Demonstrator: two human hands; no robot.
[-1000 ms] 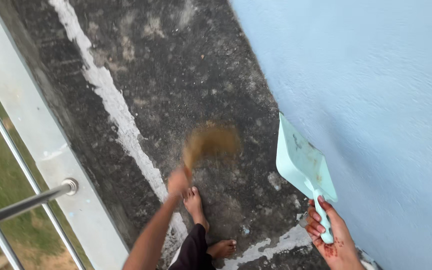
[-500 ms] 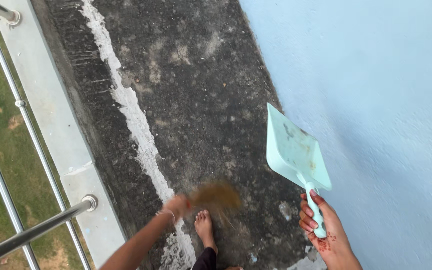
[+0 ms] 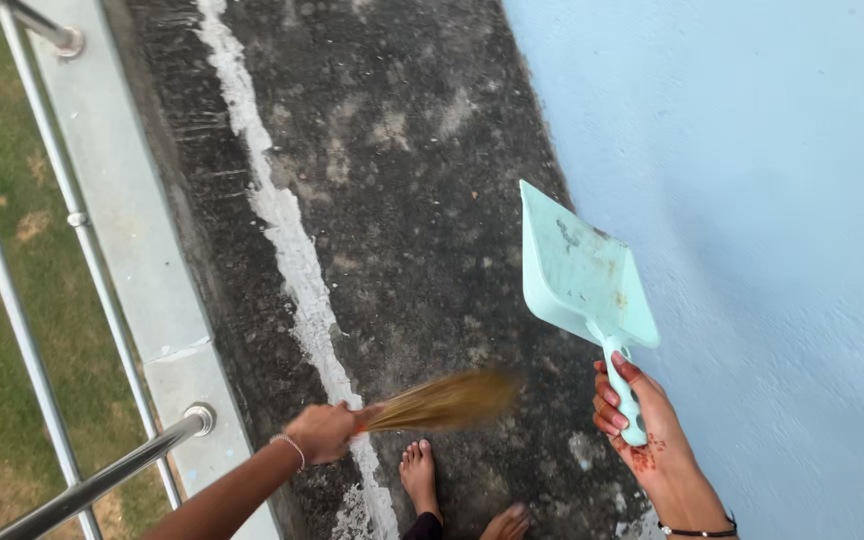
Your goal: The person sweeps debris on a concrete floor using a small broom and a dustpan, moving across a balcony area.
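Above dark floor [image 3: 402, 200], fingers clamped: left hand [image 3: 324, 432] on seemingly blurred broom [image 3: 447, 400], right hand [image 3: 642, 435] on dustpan [image 3: 577, 275].

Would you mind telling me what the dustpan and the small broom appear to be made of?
The dustpan in the right hand looks like moulded plastic, mint green, smooth, matte and smudged. The broom in the left hand seems to be dried grass or straw: tan, fibrous and fanned, though blurred.

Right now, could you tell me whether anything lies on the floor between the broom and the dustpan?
Nothing visible does: only bare dark floor separates the broom in the left hand from the raised dustpan in the right hand.
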